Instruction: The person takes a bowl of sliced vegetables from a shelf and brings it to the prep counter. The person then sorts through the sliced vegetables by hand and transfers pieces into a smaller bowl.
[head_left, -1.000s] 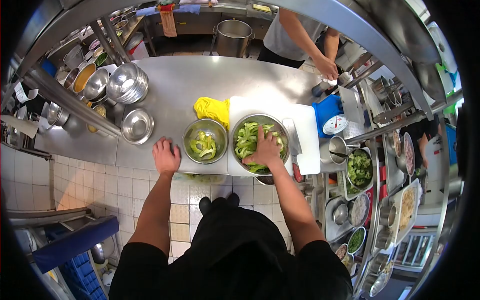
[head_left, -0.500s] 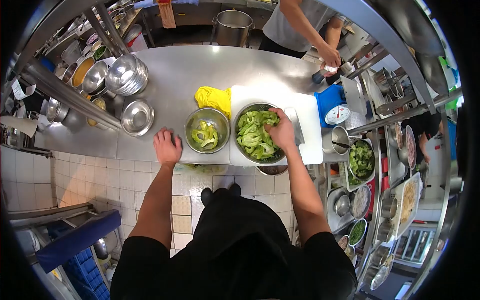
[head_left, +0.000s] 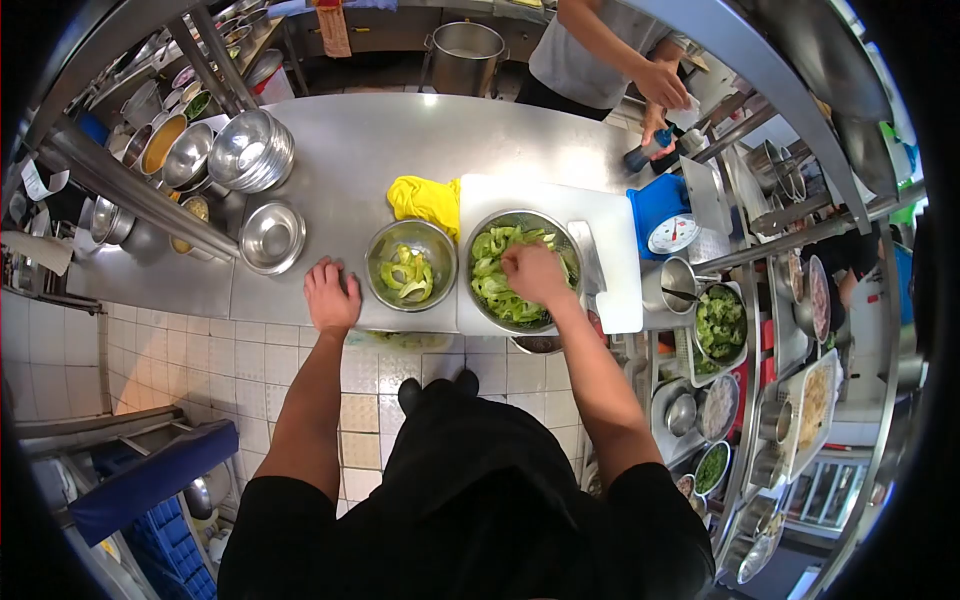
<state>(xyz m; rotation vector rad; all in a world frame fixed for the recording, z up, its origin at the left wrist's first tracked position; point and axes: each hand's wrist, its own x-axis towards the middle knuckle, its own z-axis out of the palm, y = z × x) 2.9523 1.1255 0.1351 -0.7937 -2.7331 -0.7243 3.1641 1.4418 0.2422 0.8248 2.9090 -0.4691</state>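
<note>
A metal bowl with small holes (head_left: pixel 478 305) stands on a white cutting board (head_left: pixel 622 290), filled with pale-green cut vegetable pieces (head_left: pixel 495 270). My right hand (head_left: pixel 537 274) reaches into it, fingers bent together on the pieces, tips hidden. To its left, a smaller steel bowl (head_left: pixel 440 238) holds a few similar curved green strips (head_left: pixel 408 272). Beside that bowl, my left hand (head_left: pixel 331 293) rests flat on the steel table edge with fingers apart, holding nothing. A cleaver (head_left: pixel 592 255) lies on the board just right of the bowl with holes.
A yellow cloth (head_left: pixel 425 197) lies behind the bowls. Stacked steel bowls (head_left: pixel 272 238) stand left. At right are a blue dial scale (head_left: pixel 660 205) and shelves with a bowl of greens (head_left: pixel 720 325). Across the table a co-worker (head_left: pixel 590 60) holds a bottle (head_left: pixel 648 150).
My right hand has moved left from the bowl's right rim to over the vegetable pieces. My left hand stays put. The co-worker's upper hand has lifted away from the bottle.
</note>
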